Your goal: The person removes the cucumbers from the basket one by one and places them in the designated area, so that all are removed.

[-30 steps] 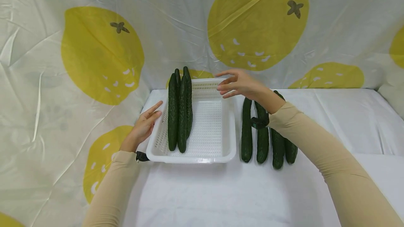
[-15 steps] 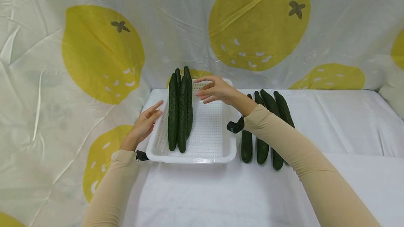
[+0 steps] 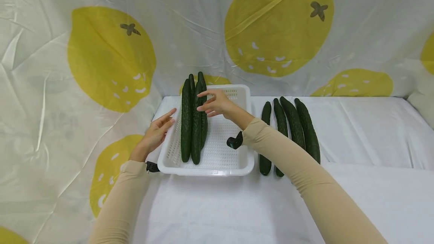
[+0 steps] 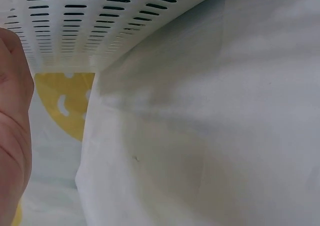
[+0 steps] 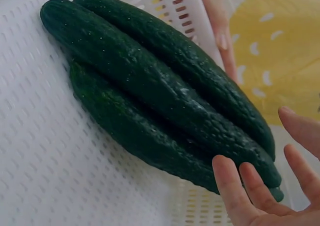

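Right hand [image 3: 217,102]: moved left over the past second, from above the basket's right rim to the far part of the cucumbers [image 3: 185,123] lying inside; fingers loosely spread, nothing held

Reads as an approach to those cucumbers, a judgement only; they lie as they did, so no lift so far

Left hand [image 3: 156,134]: unmoved, just beside the basket's left wall, fingers extended, holding nothing; contact with the wall cannot be told

Basket [image 3: 211,172]: white, perforated, where it was; cucumbers lined along its left side, far ends up past the far rim, near ends down inside; right part of its floor bare

Farther right, on the white surface [image 3: 203,206]: four loose cucumbers [image 3: 306,127] side by side, not displaced; more of their far parts visible with the arm shifted left, sleeve [image 3: 288,153] now over some near ends

Right wrist view adds: warty skins, three cucumbers plainly, a further tip at the far end, perhaps a fourth; fingertips overlap that end in the picture, touch uncertain; the left hand's fingers show outside the wall

Left wrist view adds: slotted outer side of the basket, seen from low down; no cucumber made out there
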Motion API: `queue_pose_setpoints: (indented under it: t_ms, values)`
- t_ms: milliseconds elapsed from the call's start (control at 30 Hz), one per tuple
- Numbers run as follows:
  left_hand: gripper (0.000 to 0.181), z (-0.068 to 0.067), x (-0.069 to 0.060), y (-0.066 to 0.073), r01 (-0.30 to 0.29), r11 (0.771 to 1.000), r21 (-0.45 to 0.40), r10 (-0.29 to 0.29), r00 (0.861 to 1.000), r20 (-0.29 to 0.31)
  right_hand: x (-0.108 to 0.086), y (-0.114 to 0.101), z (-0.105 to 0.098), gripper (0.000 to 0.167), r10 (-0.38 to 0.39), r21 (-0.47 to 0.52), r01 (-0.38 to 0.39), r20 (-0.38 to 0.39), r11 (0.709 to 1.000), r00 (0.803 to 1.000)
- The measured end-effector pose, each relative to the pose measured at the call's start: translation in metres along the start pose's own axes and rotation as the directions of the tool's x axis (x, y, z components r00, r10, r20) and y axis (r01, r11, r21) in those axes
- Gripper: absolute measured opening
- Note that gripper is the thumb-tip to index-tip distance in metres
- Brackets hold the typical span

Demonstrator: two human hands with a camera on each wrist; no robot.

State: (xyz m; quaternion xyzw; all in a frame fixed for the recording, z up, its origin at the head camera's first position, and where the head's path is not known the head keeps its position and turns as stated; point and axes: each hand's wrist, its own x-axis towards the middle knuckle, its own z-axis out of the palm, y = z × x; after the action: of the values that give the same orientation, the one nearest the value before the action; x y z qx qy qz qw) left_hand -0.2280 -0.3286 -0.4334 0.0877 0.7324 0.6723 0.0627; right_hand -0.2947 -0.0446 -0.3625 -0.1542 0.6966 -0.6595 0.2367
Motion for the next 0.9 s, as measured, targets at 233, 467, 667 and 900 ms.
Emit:
queue_pose_setpoints:
  t_ms: [233, 467, 667, 900]
  values:
    - [0.054, 0.000, 0.000, 0.000, -0.001, 1.000, 0.020, 0.001, 1.000, -0.007, 0.007, 0.011, 0.011, 0.054, 0.006, 0.020, -0.005, -0.043, 1.000, 0.999]
    - [0.055, 0.001, 0.000, 0.004, 0.013, 0.999, 0.031, -0.013, 1.000, -0.005, 0.014, 0.019, 0.017, 0.053, -0.006, 0.030, 0.008, -0.060, 1.000, 0.998]
    - [0.055, 0.001, 0.000, 0.004, 0.020, 0.999, 0.026, -0.020, 1.000, -0.006, 0.015, 0.024, 0.023, 0.051, 0.002, 0.043, 0.002, -0.074, 0.999, 0.997]
    - [0.056, 0.001, 0.000, 0.005, 0.014, 0.999, 0.031, -0.014, 1.000, -0.003, 0.017, 0.024, 0.028, 0.057, -0.008, 0.038, 0.011, -0.080, 0.999, 0.997]
